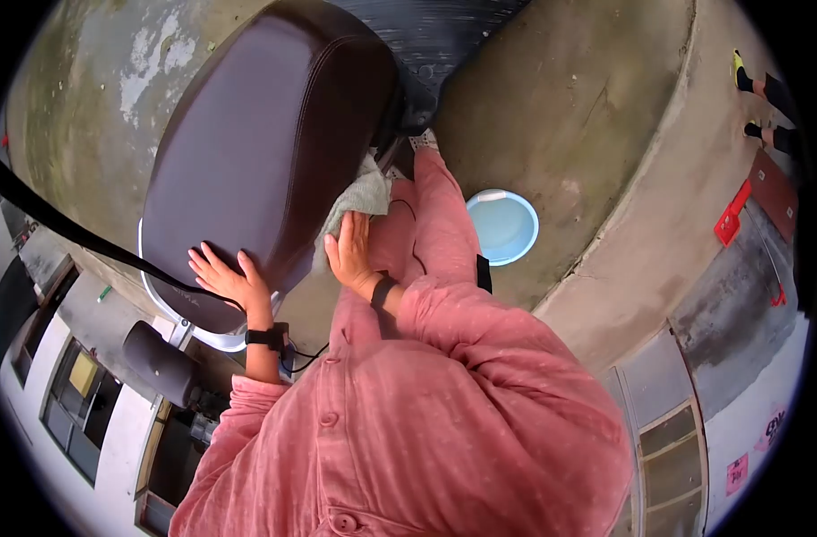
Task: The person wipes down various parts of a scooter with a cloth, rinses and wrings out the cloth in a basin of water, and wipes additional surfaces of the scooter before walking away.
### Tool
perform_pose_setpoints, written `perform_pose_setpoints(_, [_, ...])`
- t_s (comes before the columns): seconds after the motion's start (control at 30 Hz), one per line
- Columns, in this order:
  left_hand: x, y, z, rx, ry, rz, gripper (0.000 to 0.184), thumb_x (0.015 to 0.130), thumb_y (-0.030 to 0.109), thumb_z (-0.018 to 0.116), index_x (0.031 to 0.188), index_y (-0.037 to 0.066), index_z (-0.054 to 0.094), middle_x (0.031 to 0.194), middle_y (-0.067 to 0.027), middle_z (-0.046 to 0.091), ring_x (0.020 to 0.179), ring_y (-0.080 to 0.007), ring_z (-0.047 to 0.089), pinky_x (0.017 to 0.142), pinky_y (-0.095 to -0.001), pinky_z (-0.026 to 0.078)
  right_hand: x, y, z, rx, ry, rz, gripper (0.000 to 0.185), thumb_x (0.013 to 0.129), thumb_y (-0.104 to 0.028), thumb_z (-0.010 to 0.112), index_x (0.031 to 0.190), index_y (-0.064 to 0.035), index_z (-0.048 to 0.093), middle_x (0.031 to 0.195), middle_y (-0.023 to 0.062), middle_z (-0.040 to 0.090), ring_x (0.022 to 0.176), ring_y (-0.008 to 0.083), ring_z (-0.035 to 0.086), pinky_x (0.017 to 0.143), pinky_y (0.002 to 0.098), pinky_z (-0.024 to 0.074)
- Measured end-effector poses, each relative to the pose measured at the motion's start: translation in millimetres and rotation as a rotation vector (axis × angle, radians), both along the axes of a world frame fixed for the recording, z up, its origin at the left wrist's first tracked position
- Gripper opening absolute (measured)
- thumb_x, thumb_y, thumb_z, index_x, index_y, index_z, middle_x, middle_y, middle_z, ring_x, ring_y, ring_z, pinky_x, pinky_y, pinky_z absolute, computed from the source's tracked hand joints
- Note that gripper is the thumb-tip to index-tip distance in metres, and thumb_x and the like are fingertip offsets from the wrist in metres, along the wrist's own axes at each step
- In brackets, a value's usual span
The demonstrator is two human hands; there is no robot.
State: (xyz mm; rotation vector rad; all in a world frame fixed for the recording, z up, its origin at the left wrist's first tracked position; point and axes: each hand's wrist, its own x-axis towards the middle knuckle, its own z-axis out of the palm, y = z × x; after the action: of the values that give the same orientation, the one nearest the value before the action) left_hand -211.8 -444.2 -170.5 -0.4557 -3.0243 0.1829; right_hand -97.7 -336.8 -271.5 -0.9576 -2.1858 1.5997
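A dark brown scooter seat (238, 152) with a stitched seam fills the upper left of the head view. My left hand (229, 282) lies flat on its near end, fingers spread, holding nothing. A pale grey-green cloth (364, 195) is bunched against the right side of the seat, low by its edge. My right hand (350, 251) presses on this cloth with its fingers together. What lies behind the cloth is hidden.
A light blue basin (533, 234) of water stands on the wet concrete floor to my right, something pale at its rim. A dark ridged footboard (435, 40) is at the top. Far right are a red dustpan (733, 215) and another person's feet (742, 76).
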Motion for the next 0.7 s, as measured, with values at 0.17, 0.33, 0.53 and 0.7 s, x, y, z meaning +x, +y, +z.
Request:
perform_pose_setpoints(0.17, [-1, 3, 5, 0.013, -0.013, -0.034, 0.057, 0.089, 0.034, 0.042, 0.135, 0.004, 0.028, 0.142, -0.0182, 0.022, 0.131, -0.0342, 0.018, 0.105, -0.0488, 0.011, -12, 56, -38, 0.086, -0.074, 0.006, 0.063, 0.079, -0.014, 0.047, 0.13, 0.011, 0.021, 0.13, 0.0323, 0.027, 0.12, 0.0481, 0.025, 0.101, 0.0522, 0.0183])
perform_pose_setpoints(0.33, [-1, 8, 6, 0.026, -0.024, -0.008, 0.057, 0.088, 0.031, 0.044, 0.134, 0.002, 0.029, 0.141, -0.0183, 0.023, 0.131, -0.0356, 0.018, 0.106, -0.0467, 0.012, -103, 202, -93, 0.066, 0.193, -0.268, 0.046, 0.083, -0.004, 0.045, 0.128, -0.0012, 0.036, 0.135, 0.0242, 0.029, 0.12, 0.0406, 0.034, 0.098, 0.0398, 0.0315])
perform_pose_setpoints(0.53, [-2, 7, 5, 0.063, -0.014, -0.037, 0.057, 0.088, 0.035, 0.044, 0.133, 0.003, 0.03, 0.141, -0.0175, 0.024, 0.131, -0.0339, 0.019, 0.106, -0.0491, 0.01, -132, 246, -151, 0.067, 0.26, 0.105, 0.034, 0.093, -0.016, 0.038, 0.123, -0.0019, 0.046, 0.138, 0.0174, 0.03, 0.129, 0.0319, 0.026, 0.106, 0.0362, 0.021])
perform_pose_setpoints(0.7, [1, 12, 16, 0.373, -0.075, -0.044, 0.046, 0.089, 0.016, 0.043, 0.132, 0.002, 0.033, 0.136, -0.0142, 0.035, 0.129, -0.0266, 0.027, 0.107, -0.0399, 0.014, -84, 166, -81, 0.138, 0.232, -0.347, 0.037, 0.087, -0.01, 0.041, 0.123, 0.0003, 0.044, 0.136, 0.0212, 0.031, 0.126, 0.0378, 0.027, 0.103, 0.0393, 0.0251])
